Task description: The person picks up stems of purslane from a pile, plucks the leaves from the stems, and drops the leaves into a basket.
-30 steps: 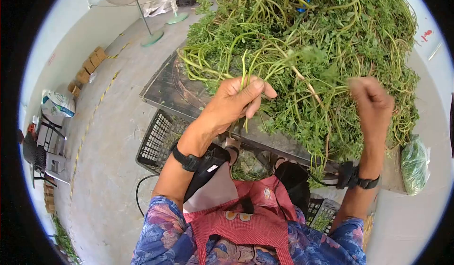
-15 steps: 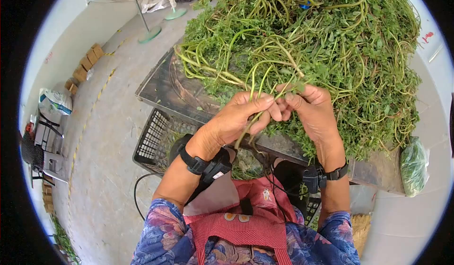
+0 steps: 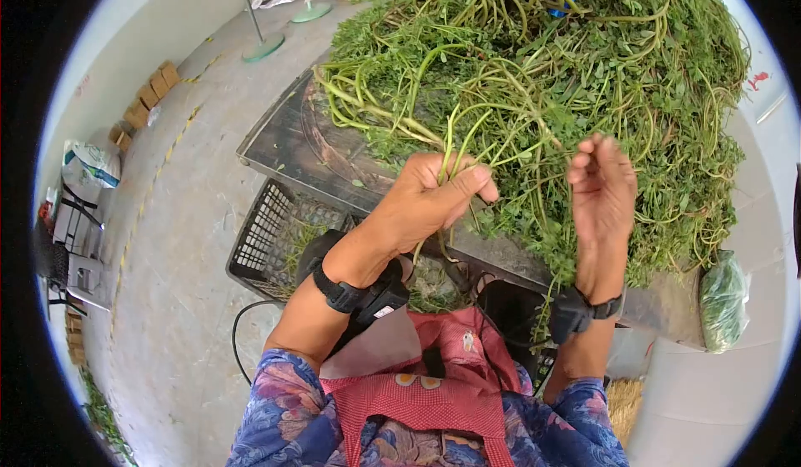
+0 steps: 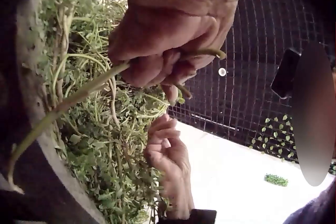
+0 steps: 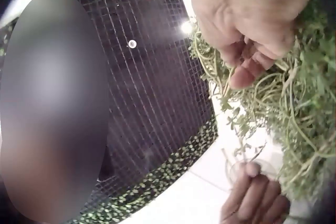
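- fingers of the left hand (image 3: 434, 204) are curled round a few green stems (image 4: 79, 95), thumb pressed along them, just over the near edge of the desk (image 3: 279, 143).
- those stems pass right through the grip: upper lengths stand up toward the far edge, lower ends hang below the hand, past the near edge.
- so their long axis runs roughly across that near edge, not along it; up top, one or two bend over toward the right hand (image 3: 602, 188).
- the right fingers are loosely bent and a bit blurred; from where i stand i can make out nothing held in them.
- that hand is over the heap of greens (image 3: 642, 92), nearer the desk's right end, with a clear gap between the two hands.
- seen from the right fingers, the held stems lie off to the left; the left hand is plainly the nearer, being on them.
- a black crate (image 3: 263, 232) is below the desk's left near corner.
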A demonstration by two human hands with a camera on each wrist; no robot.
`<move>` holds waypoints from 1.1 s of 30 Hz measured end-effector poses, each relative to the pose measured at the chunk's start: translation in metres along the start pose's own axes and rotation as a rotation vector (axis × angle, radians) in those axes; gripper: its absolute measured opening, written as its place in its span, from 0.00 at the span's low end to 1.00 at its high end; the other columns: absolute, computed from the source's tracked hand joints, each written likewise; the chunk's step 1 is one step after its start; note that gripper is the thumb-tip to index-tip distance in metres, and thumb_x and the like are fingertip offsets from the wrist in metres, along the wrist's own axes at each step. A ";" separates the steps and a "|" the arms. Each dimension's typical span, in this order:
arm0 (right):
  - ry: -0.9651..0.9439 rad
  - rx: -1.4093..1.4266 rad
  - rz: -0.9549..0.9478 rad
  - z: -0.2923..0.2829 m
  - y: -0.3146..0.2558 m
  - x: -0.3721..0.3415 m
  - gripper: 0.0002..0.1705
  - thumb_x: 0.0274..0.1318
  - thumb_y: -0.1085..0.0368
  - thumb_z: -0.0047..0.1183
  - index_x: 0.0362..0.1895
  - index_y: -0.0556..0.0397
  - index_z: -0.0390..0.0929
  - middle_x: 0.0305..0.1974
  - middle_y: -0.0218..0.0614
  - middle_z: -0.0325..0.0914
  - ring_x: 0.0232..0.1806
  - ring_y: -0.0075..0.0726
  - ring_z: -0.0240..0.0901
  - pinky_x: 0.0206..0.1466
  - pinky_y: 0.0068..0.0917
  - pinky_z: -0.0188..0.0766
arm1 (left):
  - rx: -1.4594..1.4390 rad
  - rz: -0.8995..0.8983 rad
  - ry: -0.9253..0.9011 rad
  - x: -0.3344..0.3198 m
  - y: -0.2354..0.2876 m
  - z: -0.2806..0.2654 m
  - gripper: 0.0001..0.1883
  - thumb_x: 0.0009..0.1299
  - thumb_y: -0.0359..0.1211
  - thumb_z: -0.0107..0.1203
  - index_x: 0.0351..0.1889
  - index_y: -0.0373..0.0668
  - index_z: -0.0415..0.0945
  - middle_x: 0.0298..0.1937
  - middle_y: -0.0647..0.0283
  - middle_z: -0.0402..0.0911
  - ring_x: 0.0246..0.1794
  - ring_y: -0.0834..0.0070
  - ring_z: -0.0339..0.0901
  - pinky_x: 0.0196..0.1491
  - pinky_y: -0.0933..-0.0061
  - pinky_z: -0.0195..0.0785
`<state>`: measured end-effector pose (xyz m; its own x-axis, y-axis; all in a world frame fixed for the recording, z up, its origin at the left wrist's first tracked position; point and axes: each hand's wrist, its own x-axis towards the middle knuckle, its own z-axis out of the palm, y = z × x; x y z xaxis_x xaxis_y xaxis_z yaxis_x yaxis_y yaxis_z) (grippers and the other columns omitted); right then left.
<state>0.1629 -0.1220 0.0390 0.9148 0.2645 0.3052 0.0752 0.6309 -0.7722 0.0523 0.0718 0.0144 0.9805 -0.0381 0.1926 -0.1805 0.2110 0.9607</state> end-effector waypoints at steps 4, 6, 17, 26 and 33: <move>-0.114 0.098 0.237 0.018 -0.014 -0.015 0.12 0.58 0.67 0.49 0.42 0.63 0.72 0.39 0.47 0.77 0.34 0.35 0.79 0.31 0.20 0.80 | 0.013 -0.003 0.049 0.000 0.002 0.006 0.17 0.70 0.42 0.48 0.35 0.37 0.78 0.09 0.77 0.59 0.10 0.90 0.50 0.16 0.84 0.40; -0.043 0.105 0.282 0.023 -0.017 -0.018 0.14 0.59 0.66 0.48 0.46 0.62 0.71 0.42 0.48 0.75 0.34 0.36 0.78 0.27 0.20 0.78 | 0.006 -0.019 0.064 -0.002 0.005 0.006 0.17 0.70 0.42 0.48 0.37 0.37 0.78 0.09 0.77 0.58 0.10 0.90 0.50 0.16 0.85 0.39; -0.598 -1.519 -0.452 0.041 -0.017 -0.030 0.33 0.30 0.80 0.49 0.48 0.41 0.76 0.23 0.33 0.71 0.24 0.41 0.70 0.26 0.30 0.66 | 0.071 -0.079 -0.027 -0.006 0.005 0.001 0.17 0.70 0.43 0.49 0.37 0.37 0.79 0.10 0.78 0.57 0.10 0.91 0.48 0.16 0.84 0.38; -0.654 -1.577 -0.555 0.033 -0.010 -0.032 0.20 0.34 0.78 0.50 0.37 0.48 0.75 0.24 0.33 0.72 0.28 0.42 0.73 0.27 0.34 0.68 | 0.089 -0.065 -0.019 -0.008 0.003 0.003 0.18 0.70 0.44 0.49 0.36 0.38 0.79 0.11 0.79 0.57 0.11 0.91 0.49 0.17 0.84 0.38; -0.495 -1.640 -0.545 0.034 0.002 -0.034 0.09 0.42 0.75 0.48 0.32 0.50 0.69 0.26 0.34 0.71 0.27 0.46 0.71 0.28 0.36 0.67 | 0.148 0.023 0.013 -0.006 -0.001 0.009 0.18 0.70 0.45 0.49 0.35 0.39 0.80 0.11 0.80 0.57 0.12 0.91 0.48 0.17 0.84 0.37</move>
<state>0.1186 -0.1044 0.0460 0.4870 0.6604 0.5716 0.8538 -0.4978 -0.1523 0.0455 0.0628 0.0142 0.9768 -0.0217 0.2132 -0.2114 0.0656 0.9752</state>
